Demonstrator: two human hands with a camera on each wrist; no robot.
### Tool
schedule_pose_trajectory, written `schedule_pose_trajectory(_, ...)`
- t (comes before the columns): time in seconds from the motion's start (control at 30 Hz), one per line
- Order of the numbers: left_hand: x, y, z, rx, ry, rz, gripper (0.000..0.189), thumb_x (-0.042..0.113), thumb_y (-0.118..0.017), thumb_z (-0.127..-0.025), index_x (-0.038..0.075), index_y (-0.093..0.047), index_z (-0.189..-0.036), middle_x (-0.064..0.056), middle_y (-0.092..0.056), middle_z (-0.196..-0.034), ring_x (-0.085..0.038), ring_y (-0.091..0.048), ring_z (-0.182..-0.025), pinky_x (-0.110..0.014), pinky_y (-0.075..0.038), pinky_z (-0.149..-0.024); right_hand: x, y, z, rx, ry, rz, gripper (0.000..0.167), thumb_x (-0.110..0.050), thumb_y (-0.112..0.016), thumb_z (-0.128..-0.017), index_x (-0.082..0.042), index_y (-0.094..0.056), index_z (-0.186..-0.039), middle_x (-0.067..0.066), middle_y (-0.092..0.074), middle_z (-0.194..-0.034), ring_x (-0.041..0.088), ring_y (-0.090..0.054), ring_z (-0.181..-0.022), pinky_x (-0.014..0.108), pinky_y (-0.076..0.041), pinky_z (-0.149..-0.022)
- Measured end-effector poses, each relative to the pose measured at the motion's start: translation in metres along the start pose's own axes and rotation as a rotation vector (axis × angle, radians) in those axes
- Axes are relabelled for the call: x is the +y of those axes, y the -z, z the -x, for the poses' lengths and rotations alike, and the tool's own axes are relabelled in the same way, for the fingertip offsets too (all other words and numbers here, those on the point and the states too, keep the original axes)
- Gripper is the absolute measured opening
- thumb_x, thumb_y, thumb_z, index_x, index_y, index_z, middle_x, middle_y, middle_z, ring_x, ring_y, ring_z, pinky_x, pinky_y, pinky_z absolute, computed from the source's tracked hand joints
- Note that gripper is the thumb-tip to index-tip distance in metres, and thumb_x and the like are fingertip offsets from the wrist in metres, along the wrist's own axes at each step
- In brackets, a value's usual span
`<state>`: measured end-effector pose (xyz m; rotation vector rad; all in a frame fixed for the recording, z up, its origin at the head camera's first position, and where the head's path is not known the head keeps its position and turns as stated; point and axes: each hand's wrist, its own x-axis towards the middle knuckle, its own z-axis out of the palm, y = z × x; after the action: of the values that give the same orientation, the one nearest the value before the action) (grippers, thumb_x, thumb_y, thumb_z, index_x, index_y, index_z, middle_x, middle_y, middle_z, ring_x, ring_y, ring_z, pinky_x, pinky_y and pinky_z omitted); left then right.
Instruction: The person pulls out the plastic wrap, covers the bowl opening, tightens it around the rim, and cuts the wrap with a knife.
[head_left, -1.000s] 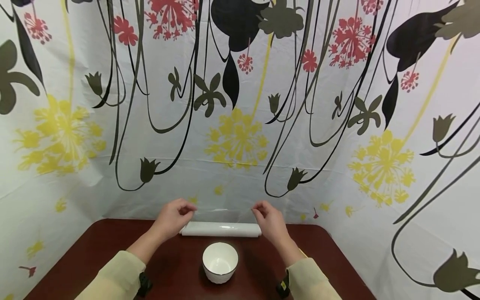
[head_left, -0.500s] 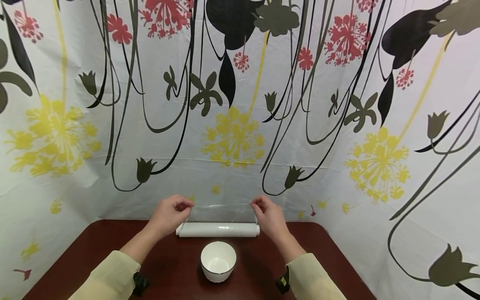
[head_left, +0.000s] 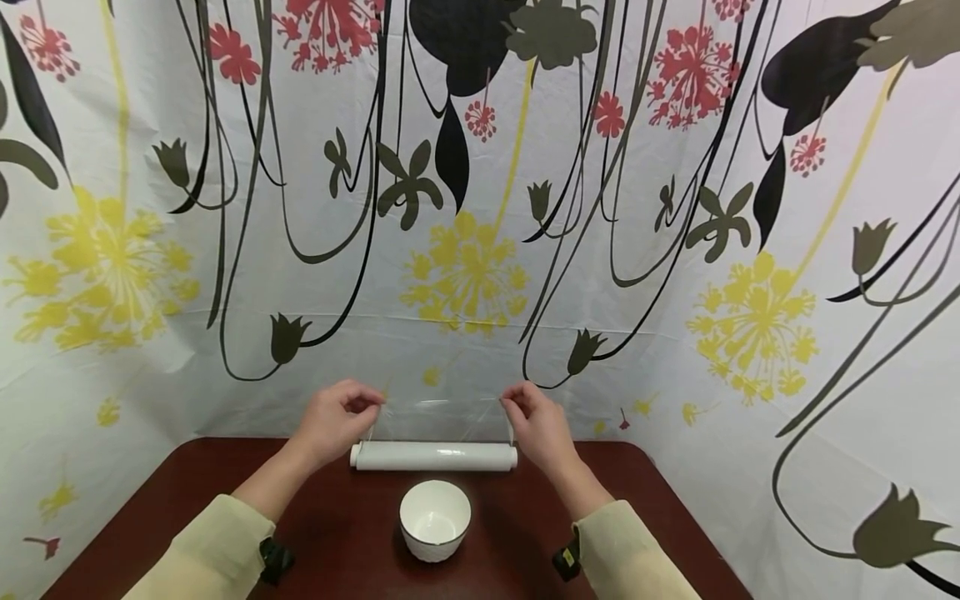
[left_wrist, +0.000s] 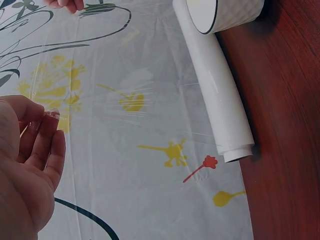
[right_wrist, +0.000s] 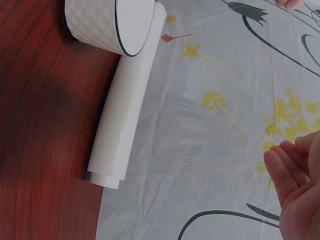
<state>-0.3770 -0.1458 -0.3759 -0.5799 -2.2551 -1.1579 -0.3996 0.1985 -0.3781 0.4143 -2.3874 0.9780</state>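
Observation:
A clear sheet of plastic wrap (head_left: 442,418) stretches up from a white roll of plastic wrap (head_left: 435,456) lying across the far part of the table. My left hand (head_left: 337,422) pinches the sheet's left corner between thumb and fingers, above the roll's left end. At the opposite corner, my right hand (head_left: 538,425) pinches the film the same way. Faint creases in the film (left_wrist: 135,107) show in the left wrist view. Nearer to me than the roll, a white bowl (head_left: 435,521) with a dark rim line stands upright between my forearms.
The dark red-brown table (head_left: 337,533) has rounded far corners. Behind and around it hangs a white curtain (head_left: 360,283) printed with flowers and stems. Black wrist devices (head_left: 567,560) sit at both sleeves.
Both hands have risen a little, with the left also shifting leftward. More film now spans between the hands and the roll. The bowl has stayed in place on the table.

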Motion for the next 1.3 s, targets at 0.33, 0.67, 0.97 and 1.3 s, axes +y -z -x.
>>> schedule_pose_trajectory(0.33,0.002,0.008,-0.003,0.035,-0.017,-0.021,0.015,0.000,-0.075,-0.097,0.012,-0.085,-0.099,-0.002,-0.078,-0.098,-0.014,-0.071,-0.087,-0.026,-0.059,-0.077,-0.010,0.001,-0.004,0.020,0.028,-0.015,0.010,-0.026,-0.068,-0.111,-0.018,-0.073,-0.110,-0.003,-0.083,-0.102,0.008,-0.061,-0.070,0.029,-0.049,-0.066)
schedule_pose_trajectory(0.67,0.007,0.009,-0.008,0.039,-0.042,-0.023,0.011,0.003,-0.077,-0.097,0.009,-0.085,-0.101,-0.003,-0.079,-0.096,-0.011,-0.072,-0.086,-0.026,-0.060,-0.078,-0.015,0.010,-0.001,0.042,0.040,-0.030,0.008,-0.024,-0.070,-0.110,-0.017,-0.073,-0.112,-0.002,-0.084,-0.106,0.010,-0.072,-0.083,0.028,-0.055,-0.072)
schedule_pose_trajectory(0.97,0.009,0.014,-0.004,0.011,-0.039,-0.006,0.010,0.006,-0.077,-0.100,0.012,-0.084,-0.102,-0.004,-0.077,-0.098,-0.012,-0.070,-0.087,-0.025,-0.059,-0.076,-0.018,0.017,0.006,0.036,0.093,0.001,0.008,-0.021,-0.071,-0.109,-0.014,-0.073,-0.112,-0.001,-0.079,-0.104,0.015,-0.073,-0.089,0.033,-0.061,-0.079)
schedule_pose_trajectory(1.3,0.011,0.017,0.005,-0.014,-0.120,-0.040,0.016,0.002,-0.079,-0.097,0.016,-0.084,-0.103,0.001,-0.078,-0.102,-0.014,-0.075,-0.092,-0.028,-0.063,-0.078,-0.013,0.027,0.018,-0.091,0.144,0.017,0.003,-0.019,-0.065,-0.112,-0.019,-0.064,-0.115,0.008,-0.074,-0.111,0.015,-0.074,-0.080,0.027,-0.056,-0.066)
